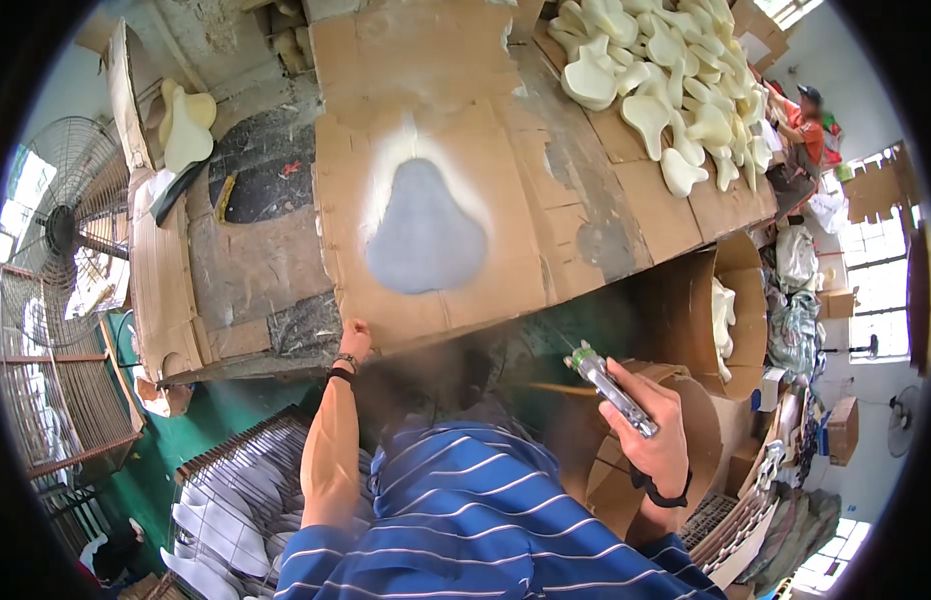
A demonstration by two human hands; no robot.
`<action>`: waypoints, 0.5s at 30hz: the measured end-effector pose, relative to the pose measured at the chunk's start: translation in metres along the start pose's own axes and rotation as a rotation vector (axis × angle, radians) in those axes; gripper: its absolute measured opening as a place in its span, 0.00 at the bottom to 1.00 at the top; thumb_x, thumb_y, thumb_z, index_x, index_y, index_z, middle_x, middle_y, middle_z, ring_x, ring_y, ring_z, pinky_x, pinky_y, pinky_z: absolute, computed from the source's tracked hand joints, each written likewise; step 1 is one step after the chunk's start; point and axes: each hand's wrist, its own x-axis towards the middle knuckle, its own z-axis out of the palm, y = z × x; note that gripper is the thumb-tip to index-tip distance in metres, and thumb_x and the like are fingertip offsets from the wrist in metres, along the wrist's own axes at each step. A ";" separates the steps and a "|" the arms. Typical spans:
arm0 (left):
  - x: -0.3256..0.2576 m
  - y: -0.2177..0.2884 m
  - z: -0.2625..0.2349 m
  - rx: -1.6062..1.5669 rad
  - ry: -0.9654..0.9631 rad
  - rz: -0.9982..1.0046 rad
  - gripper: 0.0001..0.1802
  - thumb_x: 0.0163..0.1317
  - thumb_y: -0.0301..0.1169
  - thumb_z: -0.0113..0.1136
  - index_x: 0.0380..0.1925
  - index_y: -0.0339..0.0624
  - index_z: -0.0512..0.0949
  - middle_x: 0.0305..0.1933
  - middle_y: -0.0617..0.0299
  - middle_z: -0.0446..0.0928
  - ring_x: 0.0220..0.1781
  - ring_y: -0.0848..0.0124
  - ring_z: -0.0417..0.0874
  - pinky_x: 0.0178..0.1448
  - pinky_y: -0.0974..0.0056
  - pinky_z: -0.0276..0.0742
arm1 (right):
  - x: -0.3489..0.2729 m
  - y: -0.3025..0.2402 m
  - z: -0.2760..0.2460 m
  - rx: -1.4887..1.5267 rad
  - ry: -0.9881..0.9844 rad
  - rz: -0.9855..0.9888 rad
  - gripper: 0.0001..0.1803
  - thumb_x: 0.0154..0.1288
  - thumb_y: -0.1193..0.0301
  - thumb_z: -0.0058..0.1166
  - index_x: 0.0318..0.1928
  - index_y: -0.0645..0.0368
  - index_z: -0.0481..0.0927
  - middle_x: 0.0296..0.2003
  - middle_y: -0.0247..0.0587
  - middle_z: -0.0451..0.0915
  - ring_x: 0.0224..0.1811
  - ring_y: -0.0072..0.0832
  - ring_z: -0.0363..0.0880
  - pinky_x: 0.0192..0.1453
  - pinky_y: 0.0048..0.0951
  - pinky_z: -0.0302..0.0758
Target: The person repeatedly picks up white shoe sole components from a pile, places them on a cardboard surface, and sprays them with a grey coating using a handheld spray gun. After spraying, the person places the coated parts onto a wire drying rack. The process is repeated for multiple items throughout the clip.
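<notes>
My right hand (653,430) grips a metal spray gun (607,382) with a green-tipped nozzle, held below the front edge of the cardboard-covered table (585,210). My left hand (354,338) holds the front edge of a cardboard sheet (345,240). On that sheet lies a grey pear-shaped pad (426,235) ringed by whitish overspray. The nozzle points up toward the table edge, to the right of and below the pad.
A heap of cream pear-shaped foam pieces (665,90) covers the table's far right. More cream pieces (188,125) sit at the left. A fan (60,230) stands left, a wire rack of grey pads (235,510) is below, cardboard drums (730,310) are right. Another person (805,125) works far right.
</notes>
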 end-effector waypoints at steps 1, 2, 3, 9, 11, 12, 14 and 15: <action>0.000 0.002 0.000 0.001 -0.016 -0.012 0.13 0.65 0.26 0.49 0.49 0.50 0.72 0.39 0.57 0.78 0.28 0.63 0.82 0.29 0.57 0.81 | -0.005 0.002 -0.002 -0.006 -0.020 -0.003 0.29 0.55 0.84 0.65 0.61 0.65 0.80 0.38 0.51 0.84 0.34 0.41 0.85 0.40 0.32 0.79; -0.002 0.009 0.000 0.008 -0.038 -0.024 0.13 0.64 0.26 0.48 0.48 0.50 0.72 0.39 0.57 0.78 0.29 0.63 0.81 0.29 0.57 0.81 | -0.011 0.004 -0.002 -0.009 -0.035 0.001 0.30 0.55 0.84 0.65 0.61 0.65 0.80 0.38 0.51 0.85 0.34 0.42 0.86 0.41 0.32 0.80; -0.006 0.014 0.006 -0.008 -0.027 -0.007 0.13 0.63 0.24 0.48 0.47 0.49 0.71 0.39 0.57 0.77 0.27 0.63 0.80 0.29 0.58 0.81 | -0.014 0.004 0.000 0.016 -0.058 0.003 0.30 0.55 0.84 0.66 0.61 0.65 0.80 0.40 0.53 0.85 0.37 0.42 0.87 0.42 0.31 0.80; -0.002 0.012 -0.002 0.029 -0.031 -0.041 0.10 0.67 0.28 0.50 0.48 0.48 0.71 0.39 0.57 0.77 0.25 0.63 0.82 0.29 0.57 0.81 | 0.000 -0.009 0.017 0.088 -0.213 -0.131 0.38 0.46 0.86 0.61 0.64 0.66 0.76 0.38 0.53 0.82 0.35 0.49 0.81 0.41 0.36 0.78; -0.001 0.008 -0.003 0.005 -0.013 -0.023 0.10 0.67 0.30 0.51 0.48 0.48 0.71 0.39 0.57 0.77 0.25 0.63 0.82 0.29 0.57 0.82 | 0.004 -0.011 0.015 0.104 -0.181 -0.144 0.38 0.46 0.86 0.60 0.64 0.66 0.76 0.38 0.52 0.82 0.36 0.49 0.82 0.42 0.35 0.78; 0.000 0.007 -0.004 -0.008 -0.004 -0.015 0.10 0.68 0.30 0.51 0.48 0.48 0.71 0.39 0.57 0.78 0.25 0.63 0.82 0.29 0.57 0.82 | 0.007 -0.011 0.015 0.093 -0.146 -0.156 0.39 0.46 0.87 0.60 0.65 0.66 0.76 0.39 0.52 0.82 0.36 0.49 0.82 0.42 0.34 0.79; 0.003 0.005 -0.003 0.005 -0.011 -0.032 0.10 0.67 0.30 0.52 0.48 0.49 0.71 0.40 0.57 0.78 0.26 0.62 0.82 0.29 0.57 0.83 | 0.011 -0.011 0.013 0.064 -0.078 -0.168 0.39 0.45 0.87 0.60 0.65 0.65 0.76 0.39 0.52 0.82 0.37 0.49 0.82 0.42 0.34 0.79; 0.004 0.003 -0.002 0.007 -0.012 -0.031 0.11 0.67 0.30 0.52 0.48 0.49 0.71 0.40 0.57 0.78 0.26 0.62 0.83 0.29 0.57 0.83 | 0.014 -0.012 0.011 0.060 -0.059 -0.156 0.37 0.49 0.88 0.63 0.64 0.65 0.77 0.39 0.52 0.83 0.36 0.46 0.84 0.42 0.32 0.79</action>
